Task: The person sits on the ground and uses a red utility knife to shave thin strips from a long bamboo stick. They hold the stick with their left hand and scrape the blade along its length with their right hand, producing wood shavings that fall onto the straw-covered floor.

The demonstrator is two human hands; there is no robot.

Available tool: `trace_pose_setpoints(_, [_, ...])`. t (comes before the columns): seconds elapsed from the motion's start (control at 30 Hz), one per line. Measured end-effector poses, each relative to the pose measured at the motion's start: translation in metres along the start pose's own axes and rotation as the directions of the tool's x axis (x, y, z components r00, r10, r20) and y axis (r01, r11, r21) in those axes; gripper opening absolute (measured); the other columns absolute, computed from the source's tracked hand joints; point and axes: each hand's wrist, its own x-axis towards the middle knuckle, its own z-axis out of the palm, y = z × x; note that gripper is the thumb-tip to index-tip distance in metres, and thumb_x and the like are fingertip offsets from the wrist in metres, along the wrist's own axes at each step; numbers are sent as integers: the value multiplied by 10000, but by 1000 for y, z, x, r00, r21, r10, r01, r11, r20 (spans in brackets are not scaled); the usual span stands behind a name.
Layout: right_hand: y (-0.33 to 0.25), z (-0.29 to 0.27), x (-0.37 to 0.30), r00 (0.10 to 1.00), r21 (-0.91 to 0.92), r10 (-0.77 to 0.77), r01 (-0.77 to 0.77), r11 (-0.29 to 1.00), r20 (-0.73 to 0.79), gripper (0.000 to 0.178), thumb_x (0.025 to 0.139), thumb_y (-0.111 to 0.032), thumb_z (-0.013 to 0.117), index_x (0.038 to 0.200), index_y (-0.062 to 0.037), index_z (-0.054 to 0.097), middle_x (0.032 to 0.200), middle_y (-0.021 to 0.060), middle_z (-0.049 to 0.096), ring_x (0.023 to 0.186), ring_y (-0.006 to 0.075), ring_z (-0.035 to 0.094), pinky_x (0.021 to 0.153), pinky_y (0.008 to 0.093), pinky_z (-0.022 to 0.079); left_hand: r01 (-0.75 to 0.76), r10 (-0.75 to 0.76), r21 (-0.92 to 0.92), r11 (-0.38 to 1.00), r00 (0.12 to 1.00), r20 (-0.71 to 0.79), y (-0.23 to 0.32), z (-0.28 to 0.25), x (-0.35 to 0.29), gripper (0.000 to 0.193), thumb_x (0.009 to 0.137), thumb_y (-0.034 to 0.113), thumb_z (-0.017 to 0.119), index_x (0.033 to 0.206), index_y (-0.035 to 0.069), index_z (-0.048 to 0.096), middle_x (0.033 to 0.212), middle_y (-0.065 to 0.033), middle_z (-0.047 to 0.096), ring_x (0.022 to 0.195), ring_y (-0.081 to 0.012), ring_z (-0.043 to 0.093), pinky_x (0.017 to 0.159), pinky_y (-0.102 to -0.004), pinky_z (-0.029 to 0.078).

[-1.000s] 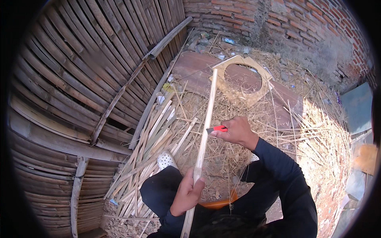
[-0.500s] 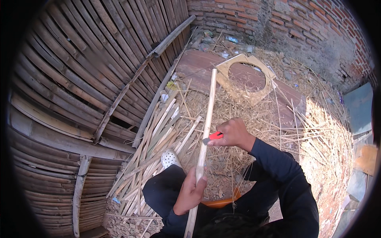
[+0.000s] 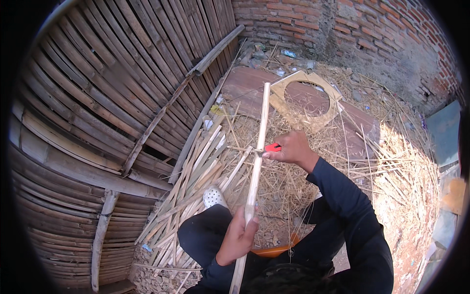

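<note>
A long, pale bamboo strip (image 3: 254, 181) slants upward in front of me, with a knobby joint just above my left hand (image 3: 237, 236). That hand is wrapped round its lower part, thumb along the side. In my right hand (image 3: 293, 148) is a knife with a red handle (image 3: 273, 147); the fingers are closed over most of it. Its short dark blade (image 3: 259, 153) rests on the strip near mid-length, where a small curl or chip seems to show at the edge.
Split bamboo slats (image 3: 196, 179) lie piled on the left beside a white clog (image 3: 214, 197). Shavings (image 3: 323, 147) cover the ground around a board with a round hole (image 3: 329, 115). A bamboo wall (image 3: 98, 93) stands left, a brick wall (image 3: 362, 29) behind. Something orange (image 3: 274, 251) sits below me.
My right hand has slid the knife farther up the bamboo strip, away from me. The left hand keeps its hold on the lower part. The whole view has shifted slightly.
</note>
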Motion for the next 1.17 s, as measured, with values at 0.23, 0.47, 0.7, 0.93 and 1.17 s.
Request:
trace_pose_setpoints(0.23, [54,-26,9,958,-65,286,-285,956,7,683,757,-747,504,663,-102,709,510,129,568,519,322,595,498,444,449,-44,41,36,998,997,64,3,21,-19,251,971,145,467,1189,23,441,720,33,456,559,-21,395,495,-190,327])
trace_pose_setpoints(0.47, [107,-39,5,906,-34,408,-414,910,-111,746,783,-748,465,630,-50,679,550,177,584,570,352,610,526,464,451,-134,108,274,952,988,109,5,35,-39,271,969,143,466,1191,-8,444,825,-8,499,750,-61,458,666,-224,394])
trace_pose_setpoints(0.7, [165,-23,-12,695,-28,702,-713,700,-154,783,816,-747,407,746,-25,703,724,217,656,717,393,644,645,461,486,-136,88,423,896,987,132,9,36,-43,261,953,159,486,1157,2,441,782,-111,537,698,-192,551,643,-328,438])
trace_pose_setpoints(0.93, [178,-28,-28,636,175,741,-721,670,-216,865,845,-756,339,741,29,686,661,189,647,639,318,642,629,398,492,67,-92,198,978,989,118,18,39,-45,293,950,158,508,1196,14,440,803,-33,510,723,-89,487,642,-267,423])
trace_pose_setpoints(1.17, [84,-46,0,716,932,635,-361,-17,289,643,833,-684,522,682,-59,511,468,-3,433,367,186,362,399,398,348,-159,86,434,887,979,183,25,37,4,232,921,164,536,1089,39,437,753,-138,592,687,-271,621,622,-347,457])
